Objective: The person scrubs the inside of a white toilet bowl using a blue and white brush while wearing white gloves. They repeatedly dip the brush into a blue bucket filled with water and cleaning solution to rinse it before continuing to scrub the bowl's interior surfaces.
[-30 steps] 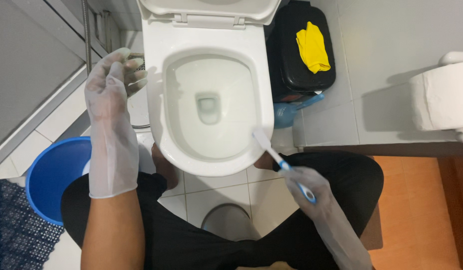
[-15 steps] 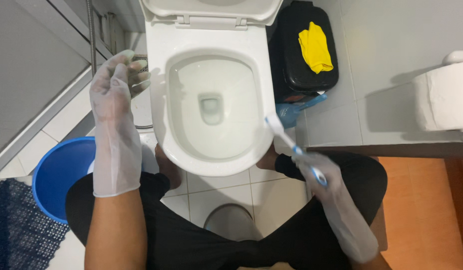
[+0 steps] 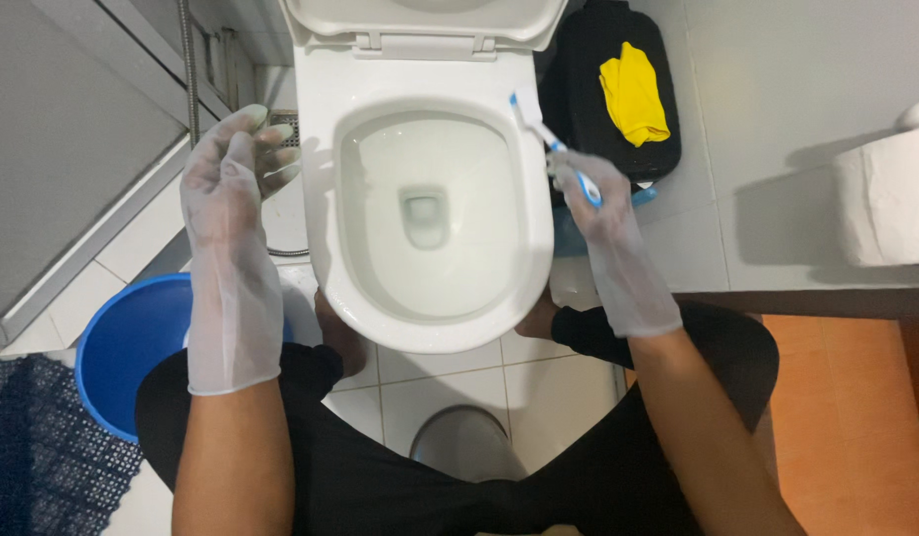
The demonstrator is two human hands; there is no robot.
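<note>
White porcelain fills the middle of the view: a toilet [image 3: 326,119] with its seat lid raised at the top edge and its bowl open, water showing at the bottom. Pale tiled floor runs around it, meeting a grey panel on the left and a warm orange surface at the lower right.

At the bowl's right rim, the right hand [image 3: 593,203], in a thin translucent glove, is closed around the blue handle of a toothbrush [image 3: 551,144]. Its white bristled head rests at the upper right part of the rim. The left hand [image 3: 231,184], gloved the same way, hangs above the floor just left of the bowl, fingers loosely curled and holding nothing, with a metal hose running along the wall beyond it.

Room is tight. A blue bucket [image 3: 117,347] sits on the floor at the left by the person's knee, a dark patterned mat [image 3: 33,457] beside it. A black bin [image 3: 589,99] with a yellow cloth [image 3: 633,94] on top stands just right of the toilet. A toilet paper roll [image 3: 891,199] is cut off at the right edge.

Dark-clothed legs straddle the bowl's front and hide the floor there. A round grey shape between the knees is hard to make out.
</note>
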